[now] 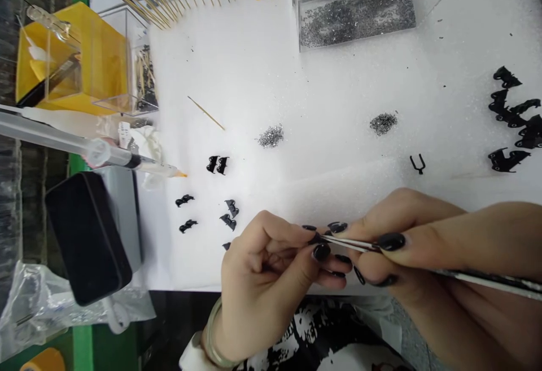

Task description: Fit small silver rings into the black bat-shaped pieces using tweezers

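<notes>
A tiny, dark piece [315, 239], mostly hidden by fingertips, sits over the near edge of the white surface [322, 94], pinched between the left hand's [262, 286] thumb and forefinger. The right hand [444, 241], fingers closed, grips slender tweezers [351, 243] pointing at it. Beyond lie glittering grey heaps [271, 136].
</notes>
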### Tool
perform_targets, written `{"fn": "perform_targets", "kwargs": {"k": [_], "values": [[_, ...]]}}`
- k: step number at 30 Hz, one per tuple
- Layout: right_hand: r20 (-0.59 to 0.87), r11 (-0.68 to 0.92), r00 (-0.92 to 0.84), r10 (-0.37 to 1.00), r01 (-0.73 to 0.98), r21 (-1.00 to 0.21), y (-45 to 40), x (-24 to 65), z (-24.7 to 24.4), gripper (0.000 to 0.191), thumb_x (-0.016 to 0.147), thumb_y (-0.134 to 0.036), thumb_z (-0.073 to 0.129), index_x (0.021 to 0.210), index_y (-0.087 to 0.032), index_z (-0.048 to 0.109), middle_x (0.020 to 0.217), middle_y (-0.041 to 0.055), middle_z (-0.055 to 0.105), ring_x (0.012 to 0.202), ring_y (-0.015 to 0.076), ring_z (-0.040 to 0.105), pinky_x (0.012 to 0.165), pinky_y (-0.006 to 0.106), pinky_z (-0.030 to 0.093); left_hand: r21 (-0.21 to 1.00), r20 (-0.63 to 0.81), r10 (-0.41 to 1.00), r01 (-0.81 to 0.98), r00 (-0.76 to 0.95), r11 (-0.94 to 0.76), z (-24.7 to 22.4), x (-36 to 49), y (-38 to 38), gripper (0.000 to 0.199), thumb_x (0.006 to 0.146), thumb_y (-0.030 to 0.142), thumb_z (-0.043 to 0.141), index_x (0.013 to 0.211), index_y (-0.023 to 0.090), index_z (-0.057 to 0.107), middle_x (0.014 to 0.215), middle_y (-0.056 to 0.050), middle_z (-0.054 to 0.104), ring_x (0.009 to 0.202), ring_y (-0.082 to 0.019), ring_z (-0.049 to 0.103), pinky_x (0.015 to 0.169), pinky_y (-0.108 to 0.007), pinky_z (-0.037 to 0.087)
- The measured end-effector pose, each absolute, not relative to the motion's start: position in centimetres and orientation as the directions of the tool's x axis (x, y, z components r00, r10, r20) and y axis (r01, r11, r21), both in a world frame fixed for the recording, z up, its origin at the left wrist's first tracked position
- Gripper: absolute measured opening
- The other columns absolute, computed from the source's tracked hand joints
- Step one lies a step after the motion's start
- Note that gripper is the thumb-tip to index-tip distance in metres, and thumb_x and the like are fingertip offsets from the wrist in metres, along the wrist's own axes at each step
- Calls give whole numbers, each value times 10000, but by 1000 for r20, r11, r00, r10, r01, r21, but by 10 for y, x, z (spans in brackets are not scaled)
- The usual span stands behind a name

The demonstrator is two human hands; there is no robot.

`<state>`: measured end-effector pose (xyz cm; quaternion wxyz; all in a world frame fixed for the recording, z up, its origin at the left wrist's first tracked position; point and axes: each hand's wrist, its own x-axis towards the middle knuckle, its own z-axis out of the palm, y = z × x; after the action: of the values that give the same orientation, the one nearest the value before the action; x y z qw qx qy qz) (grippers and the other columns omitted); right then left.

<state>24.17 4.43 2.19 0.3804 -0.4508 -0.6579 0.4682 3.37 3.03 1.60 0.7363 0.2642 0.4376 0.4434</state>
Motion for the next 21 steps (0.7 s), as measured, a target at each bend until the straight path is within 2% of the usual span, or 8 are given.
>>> {"fn": "perform_targets", "kwargs": {"k": [3, 5, 10, 15, 18, 21], "values": [[67, 69, -187, 980, 3, -998, 48, 234, 23, 256, 1004, -99, 728, 1037, -326, 615, 898, -46, 752, 748, 140, 789, 627, 189, 702, 774, -422, 875, -408, 237, 484, 17, 33, 30, 164, 1039, 95, 757, 978, 220, 670, 1010, -48, 892, 877, -280, 883, 749, -311, 775], [37, 21, -155, 987, -102, -995, 50, 230, 23, 308, 987, -65, 737, 1067, -324, 592, 902, -38, 748, 764, 148, 791, 622, 198, 699, 753, -445, 867, -430, 226, 498, 18, 35, 29, 160, 1040, 98, 759, 970, 221, 683, 973, -34, 889, 869, -271, 884, 747, -311, 774], [-49, -75, -163, 985, -157, -985, 53, 230, 23, 249, 1009, -67, 717, 1057, -298, 639, 929, -6, 772, 708, 136, 762, 629, 219, 692, 659, -553, 824, -539, 123, 524, 25, 44, 27, 169, 988, 91, 826, 911, 203, 724, 926, -28, 879, 810, -229, 881, 712, -263, 760], [-57, -93, -178, 982, -201, -975, 58, 227, 28, 275, 1008, -35, 696, 1050, -304, 654, 908, -15, 765, 665, 132, 742, 583, 232, 674, 643, -548, 829, -575, 116, 506, 28, 47, 26, 178, 986, 49, 814, 920, 202, 754, 962, -16, 885, 809, -178, 876, 716, -190, 737], [-87, -117, -162, 983, -189, -975, 65, 223, 30, 219, 957, -196, 833, 1011, -314, 658, 870, -1, 747, 615, 171, 719, 509, 289, 643, 636, -554, 824, -580, 115, 509, 29, 47, 26, 176, 989, 47, 810, 923, 198, 749, 991, -25, 888, 815, -178, 876, 722, -192, 738], [-96, -119, -122, 988, -194, -974, 76, 217, 31, 346, 844, -423, 951, 1001, -330, 657, 830, 13, 699, 638, 218, 710, 485, 341, 615, 637, -561, 819, -571, 116, 517, 29, 47, 26, 174, 992, 45, 803, 925, 199, 757, 998, -33, 889, 810, -180, 876, 725, -195, 737]]}}
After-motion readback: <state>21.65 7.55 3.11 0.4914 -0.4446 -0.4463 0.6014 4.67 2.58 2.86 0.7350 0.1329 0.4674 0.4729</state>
